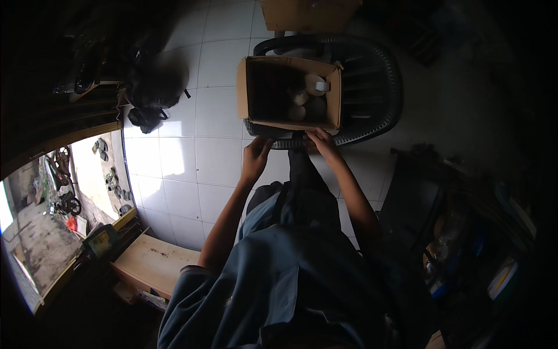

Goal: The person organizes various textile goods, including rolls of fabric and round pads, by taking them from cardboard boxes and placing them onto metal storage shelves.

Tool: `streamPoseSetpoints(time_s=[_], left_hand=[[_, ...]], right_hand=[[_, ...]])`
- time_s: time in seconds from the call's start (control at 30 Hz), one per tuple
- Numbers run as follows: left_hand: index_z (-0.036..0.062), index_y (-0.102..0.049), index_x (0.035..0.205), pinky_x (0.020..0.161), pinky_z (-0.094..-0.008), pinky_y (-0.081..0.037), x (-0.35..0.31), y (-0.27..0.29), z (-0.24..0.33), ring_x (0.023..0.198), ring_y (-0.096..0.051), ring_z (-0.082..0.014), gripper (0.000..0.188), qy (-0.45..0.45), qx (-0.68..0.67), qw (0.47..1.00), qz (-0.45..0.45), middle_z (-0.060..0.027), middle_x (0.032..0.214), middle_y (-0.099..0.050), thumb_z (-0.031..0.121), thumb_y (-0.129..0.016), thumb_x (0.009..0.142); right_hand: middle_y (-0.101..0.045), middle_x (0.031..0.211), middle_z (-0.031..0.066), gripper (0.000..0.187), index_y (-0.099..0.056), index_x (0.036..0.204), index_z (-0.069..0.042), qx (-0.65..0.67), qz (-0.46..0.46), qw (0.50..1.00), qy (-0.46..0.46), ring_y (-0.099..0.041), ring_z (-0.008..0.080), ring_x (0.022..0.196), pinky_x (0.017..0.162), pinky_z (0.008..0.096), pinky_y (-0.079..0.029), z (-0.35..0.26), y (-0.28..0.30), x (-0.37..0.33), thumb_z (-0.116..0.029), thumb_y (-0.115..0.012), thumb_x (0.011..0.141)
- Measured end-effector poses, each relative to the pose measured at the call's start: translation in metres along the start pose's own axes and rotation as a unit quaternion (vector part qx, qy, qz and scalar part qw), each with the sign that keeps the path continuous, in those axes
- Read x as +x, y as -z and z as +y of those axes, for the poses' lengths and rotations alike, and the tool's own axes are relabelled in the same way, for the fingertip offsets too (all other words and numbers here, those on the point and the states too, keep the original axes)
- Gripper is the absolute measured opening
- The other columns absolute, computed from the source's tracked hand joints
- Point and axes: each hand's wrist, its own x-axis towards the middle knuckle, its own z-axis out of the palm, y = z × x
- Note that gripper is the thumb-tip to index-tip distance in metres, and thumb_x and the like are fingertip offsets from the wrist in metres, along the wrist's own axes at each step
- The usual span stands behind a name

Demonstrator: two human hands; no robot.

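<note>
Where a cardboard box [334, 102] sits, left hand [256, 154] and right hand [321, 142] touch ribbed plastic rim [285, 144]; grip unclear.

White tiled floor [218, 168], black bag [147, 118], pale-topped furniture [156, 260], wheel [71, 204] and footwear [103, 149] outside

The left forearm [225, 216] and right forearm [355, 195] stretch forward, slanting toward each other. The left hand [256, 155] sits with fingers bent; the right hand [322, 143] angles inward, fingers close together, their exact grip seemingly lost in shadow.
</note>
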Motion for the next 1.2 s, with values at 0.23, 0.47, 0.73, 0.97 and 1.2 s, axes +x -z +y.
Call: streamPoseSetpoints(time_s=[0.23, 0.47, 0.73, 0.97, 1.2], left_hand=[[0.0003, -0.058, 0.109, 0.06, -0.0273, -0.048, 0.122, -0.046, -0.065, 0.068, -0.059, -0.0118, 0.027, -0.02, 0.063, 0.996, -0.067, -0.0063, 0.082, -0.064, 0.0, -0.05, 0.083], [0.0036, -0.062, 0.1, 0.075, -0.043, -0.052, 0.204, -0.104, -0.154, 0.088, -0.065, -0.0363, 0.02, 0.055, 0.183, 0.973, -0.131, -0.0189, 0.089, -0.067, 0.014, -0.057, 0.083], [0.0106, -0.043, 0.124, 0.077, -0.0455, -0.053, 0.254, -0.146, -0.193, 0.112, -0.047, -0.0377, 0.054, -0.014, 0.315, 0.932, -0.179, -0.0149, 0.12, -0.044, 0.028, -0.068, 0.079], [0.0095, -0.039, 0.131, 0.078, -0.0467, -0.052, 0.29, -0.19, -0.198, 0.106, -0.055, -0.0383, 0.075, 0.077, 0.432, 0.88, -0.183, -0.0167, 0.125, -0.044, 0.048, -0.069, 0.074], [0.0029, -0.048, 0.125, 0.084, -0.0442, -0.051, 0.3, -0.169, -0.199, 0.094, -0.063, -0.0387, 0.076, 0.137, 0.379, 0.9, -0.167, -0.0214, 0.105, -0.062, 0.054, -0.067, 0.072]], right_hand=[[-0.064, 0.092, 0.0064, 0.027, -0.058, 0.108, -0.005, -0.179, 0.04, 0.983, 0.01, -0.063, 0.0132, 0.081, 0.067, 0.0256, -0.049, -0.004, 0.032, 0.108, -0.027, -0.055, 0.092], [-0.063, 0.092, 0.0133, 0.02, -0.058, 0.102, -0.003, -0.222, 0.155, 0.957, 0.108, -0.062, 0.0278, 0.091, 0.078, 0.037, -0.048, 0.046, 0.091, 0.21, -0.017, -0.059, 0.088], [-0.054, 0.108, 0.0167, 0.041, -0.054, 0.111, -0.004, -0.693, 0.178, 0.649, 0.257, -0.055, 0.0311, 0.101, 0.085, 0.0423, -0.046, 0.013, 0.105, 0.288, -0.002, -0.068, 0.073], [-0.06, 0.097, 0.0174, 0.045, -0.057, 0.107, -0.003, -0.708, 0.137, 0.683, 0.119, -0.059, 0.0307, 0.095, 0.085, 0.0403, -0.048, 0.017, 0.105, 0.304, -0.018, -0.076, 0.069], [-0.06, 0.097, 0.0218, 0.054, -0.055, 0.103, 0.003, -0.412, 0.24, 0.875, 0.078, -0.059, 0.0382, 0.094, 0.082, 0.0418, -0.049, 0.056, 0.101, 0.271, -0.025, -0.081, 0.064]])
